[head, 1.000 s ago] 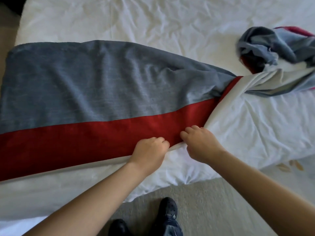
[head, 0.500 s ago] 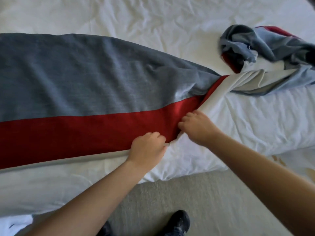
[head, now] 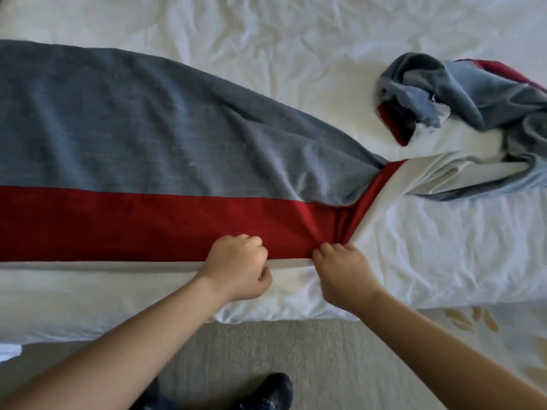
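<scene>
One blanket point(head: 148, 137), two hands point(head: 236, 269) point(head: 343, 273), one bed point(head: 266, 34).

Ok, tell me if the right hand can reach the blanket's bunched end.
Probably yes: only bare sheet lies between the right hand and the bunched end, though it must first release the blanket edge it grips.

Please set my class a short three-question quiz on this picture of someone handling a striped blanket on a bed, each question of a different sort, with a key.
1. True or false: the left hand and the right hand both grip the near edge of the striped blanket.
2. Which stripe runs between the grey and the white? A red, B green, C yellow.
3. Fill in: the blanket's bunched end lies on the white bed sheet to the person's ___.
Key: 1 true; 2 A; 3 right.
</scene>
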`<act>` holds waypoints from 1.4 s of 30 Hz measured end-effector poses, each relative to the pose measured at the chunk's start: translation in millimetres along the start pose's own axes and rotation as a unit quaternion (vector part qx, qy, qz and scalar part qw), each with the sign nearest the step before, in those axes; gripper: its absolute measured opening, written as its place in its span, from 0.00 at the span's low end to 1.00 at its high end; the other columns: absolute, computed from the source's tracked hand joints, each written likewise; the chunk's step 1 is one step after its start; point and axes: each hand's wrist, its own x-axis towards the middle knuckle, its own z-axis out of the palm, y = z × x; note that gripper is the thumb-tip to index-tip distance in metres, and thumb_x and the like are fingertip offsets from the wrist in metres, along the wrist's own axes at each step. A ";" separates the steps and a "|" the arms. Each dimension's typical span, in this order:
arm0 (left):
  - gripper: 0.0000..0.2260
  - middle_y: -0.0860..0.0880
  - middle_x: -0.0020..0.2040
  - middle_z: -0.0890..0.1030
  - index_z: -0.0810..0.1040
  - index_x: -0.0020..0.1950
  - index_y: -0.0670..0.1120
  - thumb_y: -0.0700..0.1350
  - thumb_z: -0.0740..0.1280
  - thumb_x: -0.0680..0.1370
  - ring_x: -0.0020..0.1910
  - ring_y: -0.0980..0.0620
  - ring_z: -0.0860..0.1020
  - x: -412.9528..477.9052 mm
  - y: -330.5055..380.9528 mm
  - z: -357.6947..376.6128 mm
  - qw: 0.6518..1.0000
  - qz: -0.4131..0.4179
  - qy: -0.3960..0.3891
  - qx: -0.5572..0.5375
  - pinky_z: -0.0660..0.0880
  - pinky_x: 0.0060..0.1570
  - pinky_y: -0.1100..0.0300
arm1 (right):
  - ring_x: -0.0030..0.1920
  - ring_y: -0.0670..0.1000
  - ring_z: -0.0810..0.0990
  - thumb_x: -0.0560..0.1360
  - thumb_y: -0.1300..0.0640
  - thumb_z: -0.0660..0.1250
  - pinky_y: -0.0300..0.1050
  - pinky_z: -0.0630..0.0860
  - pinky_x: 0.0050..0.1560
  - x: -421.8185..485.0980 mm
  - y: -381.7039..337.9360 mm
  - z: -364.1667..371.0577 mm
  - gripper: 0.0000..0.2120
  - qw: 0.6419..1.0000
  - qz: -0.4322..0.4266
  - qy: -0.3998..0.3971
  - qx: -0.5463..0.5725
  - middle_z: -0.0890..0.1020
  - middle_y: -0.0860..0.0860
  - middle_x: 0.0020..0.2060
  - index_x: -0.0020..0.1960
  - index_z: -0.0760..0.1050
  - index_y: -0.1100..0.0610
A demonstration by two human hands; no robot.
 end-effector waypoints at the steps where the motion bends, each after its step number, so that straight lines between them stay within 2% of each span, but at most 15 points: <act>1: 0.11 0.52 0.26 0.73 0.73 0.25 0.47 0.51 0.68 0.64 0.25 0.50 0.74 6.9 1.8 -3.4 1.000 -0.007 0.021 -0.001 0.61 0.24 0.63 | 0.36 0.55 0.79 0.62 0.55 0.68 0.43 0.71 0.35 5.3 8.6 -6.0 0.07 0.999 0.009 -0.019 0.043 0.79 0.51 0.37 0.40 0.77 0.55; 3: 0.12 0.50 0.27 0.75 0.75 0.26 0.46 0.51 0.62 0.67 0.27 0.47 0.76 27.8 4.6 -12.7 0.997 -0.028 0.071 -0.002 0.64 0.25 0.61 | 0.42 0.57 0.79 0.70 0.51 0.61 0.45 0.70 0.37 19.4 28.1 -19.1 0.08 0.990 0.040 -0.020 0.132 0.79 0.52 0.41 0.42 0.76 0.55; 6: 0.11 0.46 0.33 0.79 0.78 0.33 0.44 0.47 0.64 0.72 0.33 0.42 0.79 65.1 2.4 -30.0 0.991 -0.079 0.109 -0.016 0.68 0.28 0.58 | 0.44 0.58 0.79 0.75 0.52 0.58 0.49 0.74 0.39 44.7 59.7 -33.6 0.11 0.977 0.081 0.082 0.178 0.80 0.53 0.43 0.44 0.77 0.55; 10: 0.11 0.45 0.39 0.80 0.78 0.38 0.44 0.47 0.62 0.77 0.39 0.41 0.79 119.4 -12.6 -50.7 0.983 -0.115 0.144 -0.021 0.68 0.31 0.56 | 0.53 0.54 0.79 0.77 0.56 0.58 0.44 0.72 0.46 84.8 104.0 -43.9 0.13 0.922 0.211 0.166 0.279 0.81 0.50 0.54 0.56 0.79 0.51; 15: 0.10 0.48 0.53 0.80 0.79 0.55 0.47 0.40 0.59 0.79 0.45 0.45 0.79 197.4 -42.6 -61.1 0.983 -0.092 0.155 -0.040 0.71 0.35 0.56 | 0.53 0.59 0.78 0.75 0.63 0.59 0.49 0.75 0.48 129.9 153.7 -42.1 0.18 0.906 0.302 0.157 0.253 0.77 0.53 0.56 0.63 0.74 0.53; 18: 0.13 0.51 0.60 0.77 0.77 0.61 0.49 0.40 0.61 0.79 0.53 0.46 0.78 246.4 -61.7 -63.3 0.989 -0.061 0.104 -0.091 0.75 0.43 0.54 | 0.56 0.58 0.78 0.73 0.60 0.64 0.48 0.76 0.50 156.9 177.6 -42.4 0.17 0.925 0.281 0.052 0.249 0.79 0.53 0.56 0.62 0.74 0.53; 20: 0.16 0.51 0.63 0.75 0.74 0.65 0.50 0.45 0.65 0.78 0.58 0.47 0.76 269.8 -70.3 -63.9 0.994 -0.036 0.013 -0.100 0.75 0.51 0.51 | 0.53 0.57 0.79 0.72 0.58 0.65 0.44 0.74 0.45 172.6 184.3 -45.5 0.13 0.938 0.241 -0.036 0.248 0.81 0.53 0.51 0.55 0.79 0.52; 22: 0.15 0.49 0.61 0.77 0.75 0.63 0.50 0.47 0.67 0.76 0.59 0.46 0.76 284.3 -74.8 -64.4 0.994 -0.020 -0.069 -0.082 0.75 0.52 0.52 | 0.47 0.57 0.80 0.71 0.61 0.64 0.44 0.73 0.40 185.0 191.2 -51.7 0.10 0.946 0.219 -0.064 0.229 0.81 0.54 0.46 0.48 0.80 0.53; 23: 0.11 0.48 0.57 0.78 0.77 0.58 0.49 0.47 0.66 0.77 0.55 0.45 0.77 289.1 -76.2 -64.1 0.994 -0.014 -0.074 -0.074 0.75 0.50 0.52 | 0.45 0.56 0.79 0.70 0.63 0.63 0.44 0.72 0.39 190.3 195.2 -55.5 0.10 0.950 0.217 -0.059 0.218 0.81 0.54 0.44 0.47 0.81 0.54; 26: 0.05 0.47 0.47 0.79 0.78 0.47 0.46 0.44 0.63 0.78 0.46 0.45 0.78 300.2 -83.9 -69.9 0.997 -0.023 -0.006 -0.068 0.76 0.43 0.51 | 0.40 0.55 0.76 0.70 0.65 0.62 0.43 0.70 0.35 207.1 210.0 -64.2 0.12 0.949 0.238 -0.004 0.205 0.81 0.53 0.42 0.47 0.80 0.55; 29: 0.06 0.47 0.45 0.78 0.78 0.45 0.45 0.42 0.62 0.78 0.42 0.44 0.77 312.3 -92.3 -76.4 0.994 -0.044 0.075 -0.069 0.76 0.39 0.50 | 0.36 0.55 0.73 0.72 0.64 0.60 0.42 0.66 0.31 222.2 218.0 -62.6 0.11 0.946 0.253 0.070 0.192 0.80 0.53 0.41 0.47 0.79 0.55; 31: 0.06 0.46 0.45 0.78 0.77 0.44 0.44 0.39 0.62 0.77 0.41 0.44 0.77 319.9 -93.6 -75.4 0.993 -0.061 0.081 -0.062 0.76 0.38 0.49 | 0.36 0.55 0.74 0.73 0.64 0.60 0.44 0.67 0.33 227.8 216.3 -54.0 0.09 0.953 0.238 0.080 0.171 0.79 0.53 0.42 0.47 0.78 0.55; 33: 0.06 0.46 0.45 0.77 0.77 0.45 0.43 0.35 0.62 0.76 0.41 0.43 0.77 325.6 -89.7 -69.2 0.994 -0.078 0.061 -0.040 0.76 0.38 0.49 | 0.39 0.56 0.77 0.73 0.63 0.62 0.45 0.69 0.34 229.7 215.5 -41.1 0.08 0.958 0.220 0.064 0.174 0.78 0.53 0.43 0.48 0.77 0.55; 37: 0.11 0.47 0.47 0.76 0.77 0.48 0.44 0.31 0.60 0.73 0.39 0.44 0.76 326.6 -70.2 -57.0 0.992 -0.102 0.054 -0.044 0.72 0.31 0.53 | 0.45 0.55 0.78 0.72 0.59 0.62 0.44 0.72 0.38 221.2 231.2 -29.7 0.10 0.938 0.188 0.038 0.289 0.80 0.51 0.45 0.51 0.78 0.53; 42: 0.14 0.51 0.54 0.78 0.76 0.58 0.48 0.40 0.61 0.74 0.43 0.48 0.78 324.2 -27.9 -57.2 0.993 -0.036 0.087 -0.066 0.77 0.35 0.52 | 0.45 0.50 0.78 0.68 0.52 0.65 0.46 0.78 0.43 181.4 288.6 -42.3 0.07 0.940 0.149 -0.081 0.295 0.80 0.44 0.42 0.45 0.77 0.44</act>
